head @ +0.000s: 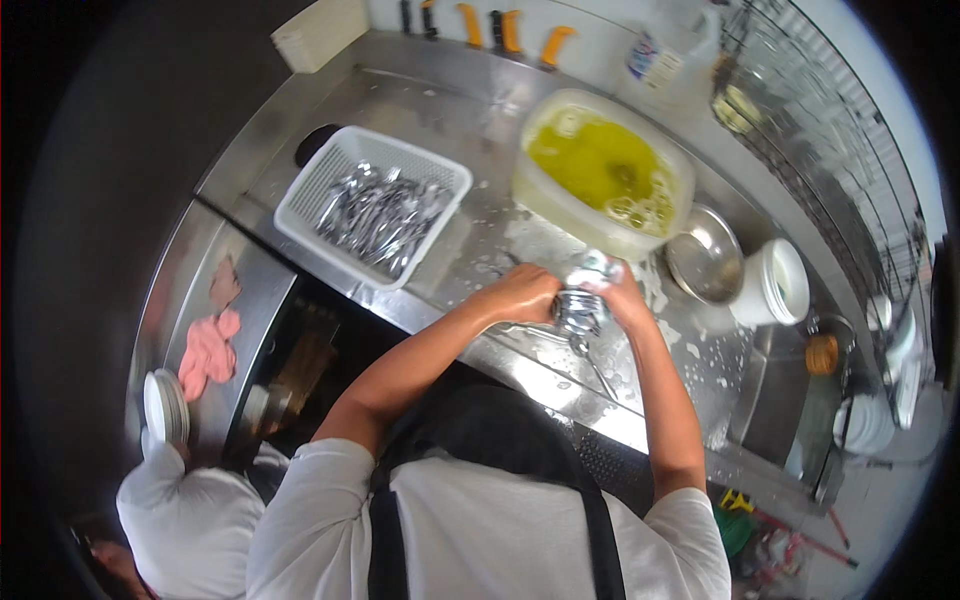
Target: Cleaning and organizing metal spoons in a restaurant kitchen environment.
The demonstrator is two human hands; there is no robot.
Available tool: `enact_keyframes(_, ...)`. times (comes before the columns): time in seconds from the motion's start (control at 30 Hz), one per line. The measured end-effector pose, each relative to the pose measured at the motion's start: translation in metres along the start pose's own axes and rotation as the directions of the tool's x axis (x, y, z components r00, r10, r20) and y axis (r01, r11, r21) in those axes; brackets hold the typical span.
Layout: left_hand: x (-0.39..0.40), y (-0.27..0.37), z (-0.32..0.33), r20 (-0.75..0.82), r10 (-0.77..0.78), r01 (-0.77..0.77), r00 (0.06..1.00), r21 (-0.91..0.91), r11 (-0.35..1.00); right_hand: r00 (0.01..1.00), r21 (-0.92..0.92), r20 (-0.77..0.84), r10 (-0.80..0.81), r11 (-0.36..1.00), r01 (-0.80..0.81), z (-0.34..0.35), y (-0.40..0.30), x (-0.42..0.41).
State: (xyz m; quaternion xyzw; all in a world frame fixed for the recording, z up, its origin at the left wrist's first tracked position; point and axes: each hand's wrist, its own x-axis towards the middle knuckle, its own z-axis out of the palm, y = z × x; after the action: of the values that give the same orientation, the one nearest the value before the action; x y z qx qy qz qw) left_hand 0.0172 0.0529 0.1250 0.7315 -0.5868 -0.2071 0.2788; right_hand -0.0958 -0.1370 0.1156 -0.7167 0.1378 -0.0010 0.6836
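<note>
My left hand (529,292) is closed around a bundle of metal cutlery (579,309), whose ends stick out between my hands. Foam covers a sponge or cloth (594,271) in my right hand (616,292), pressed against the far end of the bundle. Exactly how my fingers wrap it is hidden. A loose metal spoon (596,369) and other pieces of cutlery lie on the wet steel counter (480,262) beneath my hands. Just beyond them stands a plastic tub (577,229) of yellow-green, soapy liquid. To the left, a white plastic basket (337,259) holds many pieces of metal cutlery.
A steel bowl (703,255) and a white bucket (772,285) stand right of the tub. Further right is a sink (772,382). A wire rack (795,150) borders the right side. At lower left, a co-worker (195,525) holds stacked plates (166,409) near a pink cloth (210,352).
</note>
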Motion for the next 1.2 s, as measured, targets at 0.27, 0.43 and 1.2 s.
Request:
enact_keyframes(0.27, -0.001, 0.005, -0.015, -0.146, 0.093, -0.099, 0.985, -0.031, 0.995, 0.939, 0.71, -0.34, 0.06, 0.671, 0.215, -0.012, 0.0, 0.016)
enact_keyframes(0.43, -0.017, -0.039, -0.051, -0.46, 0.052, -0.142, 0.887, -0.164, 0.976, 0.841, 0.648, -0.515, 0.168, 0.719, 0.253, -0.062, 0.016, 0.0)
enact_keyframes(1.2, -0.097, -0.262, -0.113, -0.774, -0.325, 0.749, 0.544, 0.274, 0.603, 0.914, -0.869, -0.383, -0.132, 0.388, -0.308, 0.029, 0.114, -0.106)
